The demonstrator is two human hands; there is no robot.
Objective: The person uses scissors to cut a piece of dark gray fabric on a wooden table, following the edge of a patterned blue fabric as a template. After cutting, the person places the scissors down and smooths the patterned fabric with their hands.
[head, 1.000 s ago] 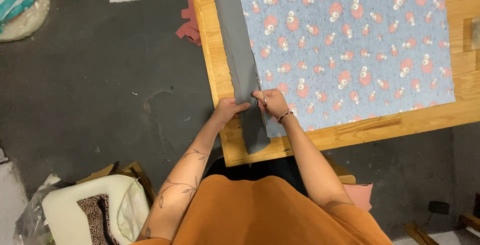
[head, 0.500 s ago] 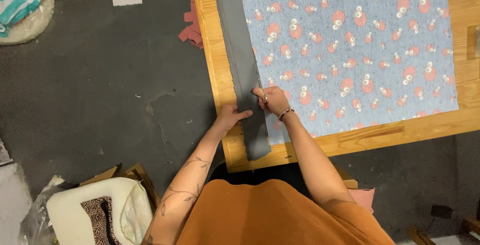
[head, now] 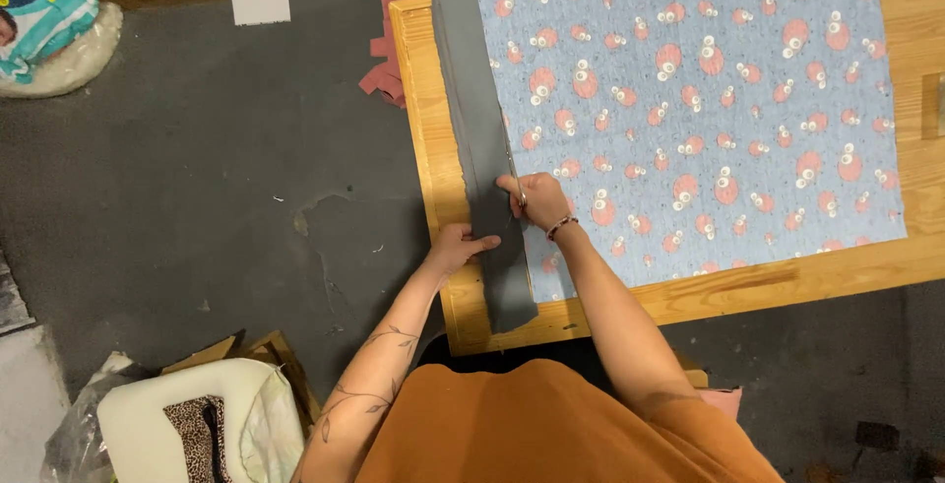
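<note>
On grey strip, left hand presses; right hand grips scissors.

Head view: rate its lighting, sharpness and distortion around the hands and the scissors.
Head view: even, soft light, no glare on the patterned blue fabric; only faint shadows beneath the left hand and right hand; both hands fairly sharp, though the scissors are thin and hard to make out against the grey fabric strip; the wooden table edge runs slightly tilted, with little visible bending.
</note>
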